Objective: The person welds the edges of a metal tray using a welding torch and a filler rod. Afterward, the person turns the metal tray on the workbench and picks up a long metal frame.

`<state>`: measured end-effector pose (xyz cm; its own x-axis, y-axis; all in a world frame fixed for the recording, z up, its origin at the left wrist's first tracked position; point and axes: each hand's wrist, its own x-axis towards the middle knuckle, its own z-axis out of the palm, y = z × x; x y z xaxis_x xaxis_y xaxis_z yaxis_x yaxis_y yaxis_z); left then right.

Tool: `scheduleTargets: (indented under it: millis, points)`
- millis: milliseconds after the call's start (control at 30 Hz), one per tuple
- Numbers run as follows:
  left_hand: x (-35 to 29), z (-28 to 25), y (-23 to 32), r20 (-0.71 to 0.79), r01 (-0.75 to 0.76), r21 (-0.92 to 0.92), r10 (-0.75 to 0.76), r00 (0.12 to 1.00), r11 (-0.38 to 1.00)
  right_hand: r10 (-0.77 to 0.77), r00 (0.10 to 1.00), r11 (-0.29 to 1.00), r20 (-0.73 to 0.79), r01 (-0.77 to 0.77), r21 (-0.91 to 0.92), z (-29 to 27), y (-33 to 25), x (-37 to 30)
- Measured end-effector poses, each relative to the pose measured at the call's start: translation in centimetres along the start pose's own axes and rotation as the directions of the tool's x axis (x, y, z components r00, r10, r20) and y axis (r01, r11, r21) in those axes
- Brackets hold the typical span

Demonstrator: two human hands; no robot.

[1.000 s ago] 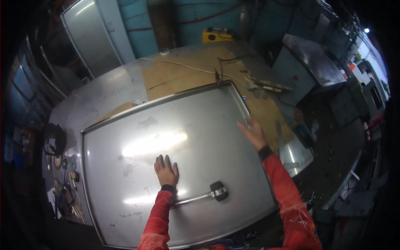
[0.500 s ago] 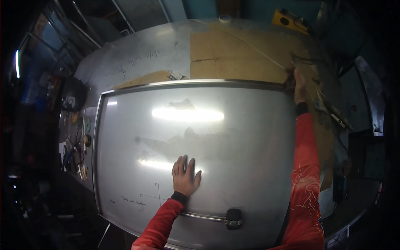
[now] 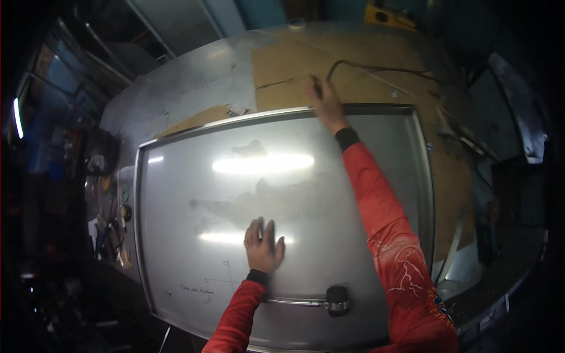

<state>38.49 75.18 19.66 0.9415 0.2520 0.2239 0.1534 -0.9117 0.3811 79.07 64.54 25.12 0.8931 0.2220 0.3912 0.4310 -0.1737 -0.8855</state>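
Note:
A large shiny metal panel [image 3: 329, 235] with raised rims lies in front of me. Flat on its middle rests my left hand [image 3: 263, 247], fingers apart and holding nothing. My right hand [image 3: 327, 106] reaches across to the far rim, its fingers closed around a small dark piece that I cannot make out clearly. A dark cord [image 3: 382, 69] loops from beside those fingers toward the far right. On the near part of the panel, below my left hand, lies a mallet [image 3: 337, 301] with a black head and a shiny metal handle.
Brown cardboard [image 3: 282, 65] covers the bench beyond the panel and along its right side. Assorted hand tools [image 3: 109, 223] lie on the left. A yellow object [image 3: 388, 16] and a tape roll [image 3: 296, 24] are at the far edge. Thin strips [image 3: 471, 144] lie at right.
My right hand has moved left along the far rim from the right corner, and the dark cord now stretches behind it. My left hand stays flat on the panel. The view has shifted slightly.

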Motion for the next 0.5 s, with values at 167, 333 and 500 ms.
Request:
scheduleTargets:
  millis: [167,333,500]
  points:
    - [-0.6,0.0,0.1,-0.049,-0.028,0.004,0.028,0.998,1.000,0.034,0.981,0.994,-0.190,-0.053,-0.096,-5.8,-5.1,-10.2]
    - [-1.7,1.7,-0.9,-0.120,-0.075,0.045,0.080,0.990,0.996,0.163,0.974,0.981,-0.159,-0.142,0.136,-13.6,-17.0,-30.8]
    - [-1.2,2.3,-2.3,-0.018,-0.160,0.144,0.164,0.986,0.977,0.387,0.919,0.919,-0.073,-0.379,0.107,-21.6,-33.8,-55.5]
